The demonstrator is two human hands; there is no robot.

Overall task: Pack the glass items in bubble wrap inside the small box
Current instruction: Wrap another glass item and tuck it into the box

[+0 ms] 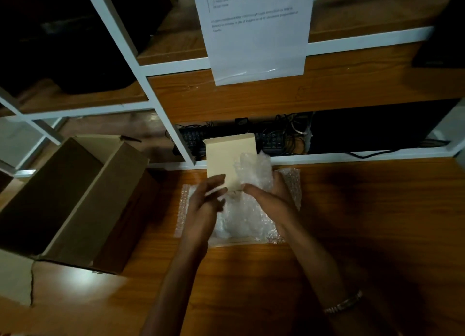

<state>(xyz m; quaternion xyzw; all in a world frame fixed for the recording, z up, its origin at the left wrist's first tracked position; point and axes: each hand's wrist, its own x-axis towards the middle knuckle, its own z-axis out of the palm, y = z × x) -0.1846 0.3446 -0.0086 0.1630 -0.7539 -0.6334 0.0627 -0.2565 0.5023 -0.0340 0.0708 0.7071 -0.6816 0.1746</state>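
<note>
On the wooden counter (352, 222) a small pale box (230, 159) sits with its lid flap standing upright, and crumpled bubble wrap (245, 217) fills and spills over it, with more wrap spread flat beneath. The glass items themselves cannot be made out through the wrap. The left hand (206, 197) hovers at the box's left side, its fingers loosely spread and reaching toward the flap, gripping nothing that I can see. The right hand (269, 194) presses against the right side of the bundle, fingers curled around a raised fold of the wrap. A bracelet (343, 304) circles the right wrist. A larger open cardboard box (75, 197) stands to the left, well apart. A printed sheet (256, 33) hangs from the shelf (302, 91) above.
</note>
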